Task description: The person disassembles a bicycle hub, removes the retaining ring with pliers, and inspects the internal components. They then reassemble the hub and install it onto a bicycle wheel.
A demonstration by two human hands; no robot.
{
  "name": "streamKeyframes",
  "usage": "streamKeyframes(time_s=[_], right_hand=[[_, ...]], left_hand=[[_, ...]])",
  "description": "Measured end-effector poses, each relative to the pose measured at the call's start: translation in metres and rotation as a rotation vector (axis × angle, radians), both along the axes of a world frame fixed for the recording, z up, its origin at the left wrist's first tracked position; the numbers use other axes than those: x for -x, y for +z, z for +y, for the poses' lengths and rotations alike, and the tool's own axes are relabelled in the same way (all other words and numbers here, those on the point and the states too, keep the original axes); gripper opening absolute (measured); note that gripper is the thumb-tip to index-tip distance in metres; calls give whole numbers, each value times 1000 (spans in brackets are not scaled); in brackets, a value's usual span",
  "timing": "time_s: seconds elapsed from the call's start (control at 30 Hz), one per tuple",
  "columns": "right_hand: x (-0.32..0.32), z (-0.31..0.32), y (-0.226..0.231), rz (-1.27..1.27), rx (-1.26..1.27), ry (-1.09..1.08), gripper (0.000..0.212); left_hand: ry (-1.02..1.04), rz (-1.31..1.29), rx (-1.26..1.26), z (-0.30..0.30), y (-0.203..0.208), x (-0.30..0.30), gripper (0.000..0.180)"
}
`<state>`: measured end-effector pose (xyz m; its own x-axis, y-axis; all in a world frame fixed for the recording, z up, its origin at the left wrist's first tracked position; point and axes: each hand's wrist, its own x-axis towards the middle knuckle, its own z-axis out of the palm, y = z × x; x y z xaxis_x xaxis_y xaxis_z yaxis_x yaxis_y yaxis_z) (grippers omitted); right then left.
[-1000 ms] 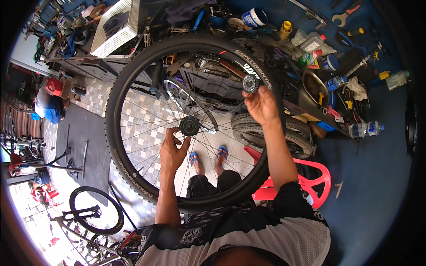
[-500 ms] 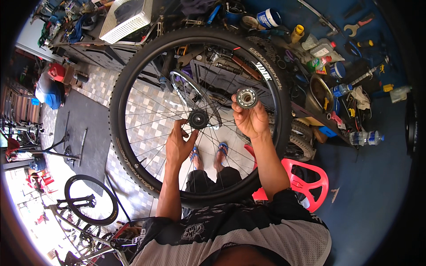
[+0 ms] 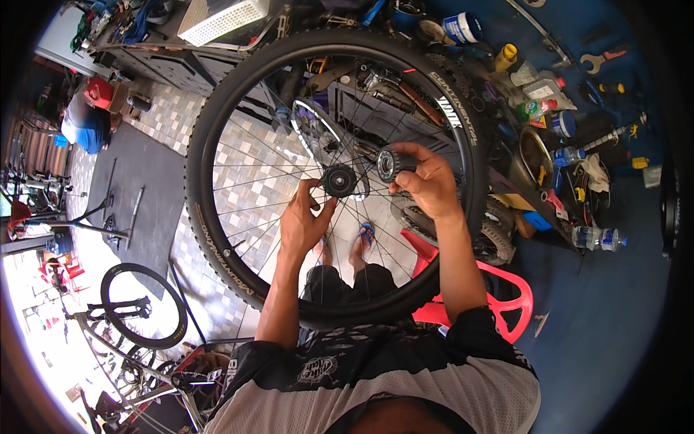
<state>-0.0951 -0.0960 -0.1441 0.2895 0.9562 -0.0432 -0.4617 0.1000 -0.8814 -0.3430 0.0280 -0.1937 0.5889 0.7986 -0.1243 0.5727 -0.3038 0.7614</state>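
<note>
A large bicycle wheel [image 3: 200,170] with a knobby black tyre and thin black spokes lies face-up before me, above my lap. My left hand [image 3: 300,217] is closed on its black hub [image 3: 338,181], thumb and fingers on the near-left side of it. In my right hand [image 3: 434,186], just to the right of the hub and apart from it, is a freehub body [image 3: 395,166], a short dark cylinder with a silver ring inside its open end. Fingers and thumb pinch it from the right, its open end tilted toward the left. The fingers partly hide its far side.
A cluttered workbench [image 3: 499,170] with bottles, tubs and tools curves along the far and right sides. A white basket [image 3: 224,20] stands at far left. Near my right arm is a red plastic chair [image 3: 510,293]. Another person [image 3: 88,119] crouches at left, beyond a bicycle [image 3: 144,307].
The freehub body has turned in my right hand from facing up to tilted, so its dark side shows, and it has come closer to the hub. My left hand stays at the hub.
</note>
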Motion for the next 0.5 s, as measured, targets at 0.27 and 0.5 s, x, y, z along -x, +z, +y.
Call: streamKeyframes(time_s=[0.27, 0.5], right_hand=[[12, 23, 32, -896, 163, 76, 51], [28, 34, 23, -1035, 197, 75, 46]], left_hand=[[-8, -39, -31, 0, -2, 0, 52], [-9, -89, -85, -1, -9, 2, 58]])
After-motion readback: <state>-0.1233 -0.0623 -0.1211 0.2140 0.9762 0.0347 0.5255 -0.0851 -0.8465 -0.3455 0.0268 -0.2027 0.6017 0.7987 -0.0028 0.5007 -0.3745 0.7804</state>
